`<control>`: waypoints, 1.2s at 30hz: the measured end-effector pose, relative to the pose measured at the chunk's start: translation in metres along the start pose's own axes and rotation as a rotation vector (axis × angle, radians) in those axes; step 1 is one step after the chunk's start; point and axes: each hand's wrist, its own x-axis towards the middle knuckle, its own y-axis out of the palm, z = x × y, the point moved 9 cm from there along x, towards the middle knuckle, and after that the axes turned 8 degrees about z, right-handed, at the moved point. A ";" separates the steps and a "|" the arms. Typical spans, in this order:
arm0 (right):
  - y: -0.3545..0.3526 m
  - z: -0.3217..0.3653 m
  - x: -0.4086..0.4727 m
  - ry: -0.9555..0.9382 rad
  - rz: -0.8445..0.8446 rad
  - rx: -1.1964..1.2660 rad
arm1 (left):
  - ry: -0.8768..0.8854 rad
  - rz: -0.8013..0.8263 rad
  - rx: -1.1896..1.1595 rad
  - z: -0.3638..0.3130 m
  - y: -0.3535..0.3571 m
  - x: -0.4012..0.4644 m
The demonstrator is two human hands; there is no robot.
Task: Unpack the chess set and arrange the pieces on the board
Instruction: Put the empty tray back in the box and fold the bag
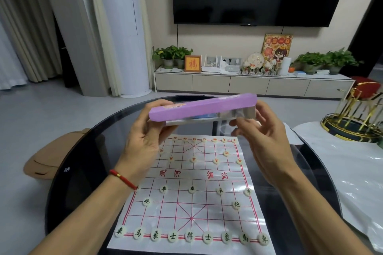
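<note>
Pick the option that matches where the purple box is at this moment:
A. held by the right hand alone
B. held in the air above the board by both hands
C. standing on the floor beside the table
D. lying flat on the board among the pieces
B: the purple box is lifted over the board, with the left hand gripping its left end and the right hand at its right end.

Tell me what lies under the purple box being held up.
Under the purple box, held by the left hand and right hand, lies the chess board sheet with red-marked pieces set out. The left hand covers the board's far-left corner.
</note>
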 end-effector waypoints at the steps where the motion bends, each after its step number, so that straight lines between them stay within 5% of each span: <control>1: 0.000 0.002 0.000 -0.009 -0.002 -0.030 | 0.008 -0.001 0.001 -0.002 0.000 0.000; 12: -0.002 0.023 0.008 -0.023 0.085 0.109 | 0.080 -0.019 0.000 -0.029 0.005 0.003; 23: -0.006 0.028 0.004 -0.034 -0.036 0.040 | 0.076 -0.002 0.111 -0.044 0.013 0.005; 36: -0.002 0.109 0.040 -0.269 0.047 -0.349 | 0.090 0.174 -0.001 -0.091 0.012 0.041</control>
